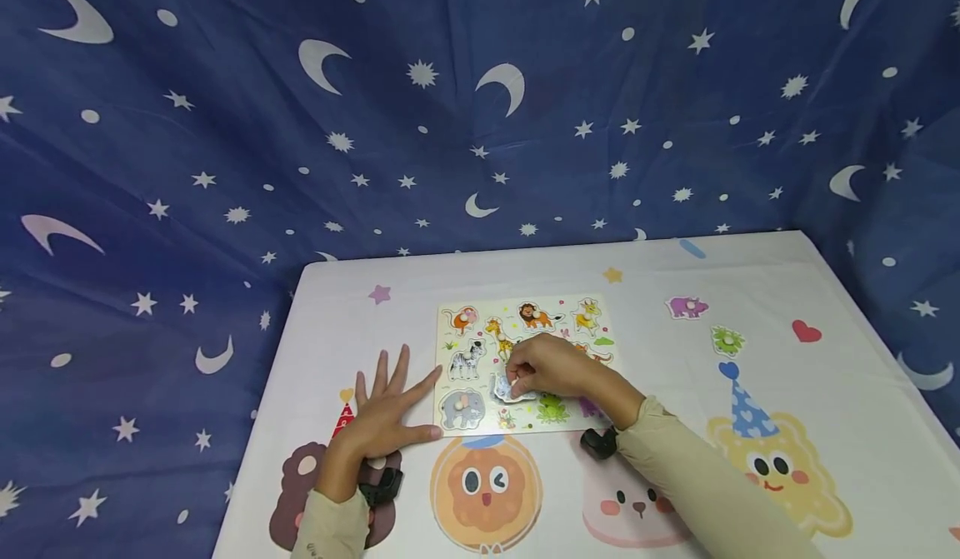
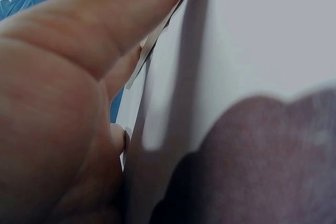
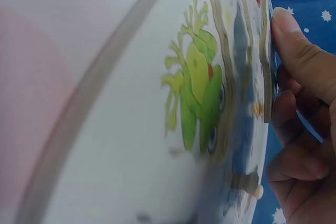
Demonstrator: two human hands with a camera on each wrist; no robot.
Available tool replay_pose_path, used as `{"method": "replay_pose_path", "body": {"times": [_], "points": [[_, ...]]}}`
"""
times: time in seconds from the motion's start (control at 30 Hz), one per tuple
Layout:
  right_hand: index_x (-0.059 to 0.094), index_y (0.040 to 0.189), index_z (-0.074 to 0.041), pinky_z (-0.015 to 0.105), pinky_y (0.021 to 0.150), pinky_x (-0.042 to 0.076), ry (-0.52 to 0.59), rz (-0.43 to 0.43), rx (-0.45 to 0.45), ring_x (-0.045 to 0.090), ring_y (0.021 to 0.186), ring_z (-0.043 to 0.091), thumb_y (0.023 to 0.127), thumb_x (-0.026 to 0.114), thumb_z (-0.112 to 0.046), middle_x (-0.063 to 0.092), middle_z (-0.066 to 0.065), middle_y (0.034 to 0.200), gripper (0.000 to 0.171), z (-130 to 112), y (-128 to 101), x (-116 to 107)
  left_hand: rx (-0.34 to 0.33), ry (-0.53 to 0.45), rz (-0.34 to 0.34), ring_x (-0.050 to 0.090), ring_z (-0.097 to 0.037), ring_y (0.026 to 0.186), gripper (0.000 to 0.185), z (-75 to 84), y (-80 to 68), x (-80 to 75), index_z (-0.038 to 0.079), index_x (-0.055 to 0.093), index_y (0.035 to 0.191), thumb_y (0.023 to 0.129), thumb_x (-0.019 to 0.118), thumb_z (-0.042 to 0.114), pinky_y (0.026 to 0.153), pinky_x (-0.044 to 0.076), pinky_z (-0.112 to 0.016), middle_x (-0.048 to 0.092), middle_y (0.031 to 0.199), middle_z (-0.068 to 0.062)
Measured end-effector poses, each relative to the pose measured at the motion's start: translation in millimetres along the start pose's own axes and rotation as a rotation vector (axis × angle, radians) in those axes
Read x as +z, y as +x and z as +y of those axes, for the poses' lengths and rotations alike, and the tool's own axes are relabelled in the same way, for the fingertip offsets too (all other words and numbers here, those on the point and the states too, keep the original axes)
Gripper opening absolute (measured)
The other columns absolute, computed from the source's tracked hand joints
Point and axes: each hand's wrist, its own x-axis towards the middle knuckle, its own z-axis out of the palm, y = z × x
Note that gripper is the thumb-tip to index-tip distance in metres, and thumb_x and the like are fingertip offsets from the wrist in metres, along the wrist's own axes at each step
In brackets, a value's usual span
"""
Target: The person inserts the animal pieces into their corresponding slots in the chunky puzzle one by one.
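Observation:
A wooden animal puzzle board (image 1: 491, 421) lies on the table. My right hand (image 1: 551, 366) pinches a light grey-blue puzzle piece (image 1: 513, 390) by its top, over a recess in the board's lower middle. In the right wrist view, the thin wooden edge of that piece (image 3: 265, 61) stands apart from the board's surface; which animal it shows is hidden. Beside it is a green frog picture (image 3: 202, 87) in its recess. My left hand (image 1: 386, 413) rests with fingers spread at the board's left edge, thumb and index fingertips touching it. The left wrist view shows mostly its palm (image 2: 52, 119).
A purple hippo piece (image 1: 687, 307) and a green piece (image 1: 727, 341) lie on the tablecloth to the right of the board. The elephant (image 1: 462, 409), zebra (image 1: 467, 361), lion (image 1: 536, 316) and monkey (image 1: 462, 320) sit in the board. A blue starry curtain (image 1: 480, 126) hangs behind the table.

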Motion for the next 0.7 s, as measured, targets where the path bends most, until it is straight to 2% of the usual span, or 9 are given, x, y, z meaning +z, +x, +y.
{"method": "replay_pose_path", "body": {"times": [0.23,0.7], "points": [[0.069,0.078,-0.029,0.022,0.063,0.041,-0.031,-0.037,0.036,0.046,0.065,0.0,0.082,0.083,-0.037,0.052,-0.016,0.069,0.017,-0.7,8.6,5.6,0.001,0.0,-0.004,-0.024,-0.046,0.154,0.095,-0.3,-0.6,-1.0,0.041,0.029,0.159,0.079,0.072,0.071,0.114,-0.02,-0.074,-0.015,0.172,-0.011],[0.067,0.077,-0.031,0.022,0.062,0.039,-0.067,-0.055,0.06,0.046,0.064,0.0,0.082,0.083,-0.04,0.051,-0.017,0.068,0.019,-0.9,14.0,10.2,0.009,0.003,0.008,-0.022,-0.047,0.154,0.095,-0.4,-0.8,-1.1,0.04,0.03,0.159,0.079,0.072,0.071,0.114,-0.018,-0.076,-0.013,0.172,-0.012]]}}
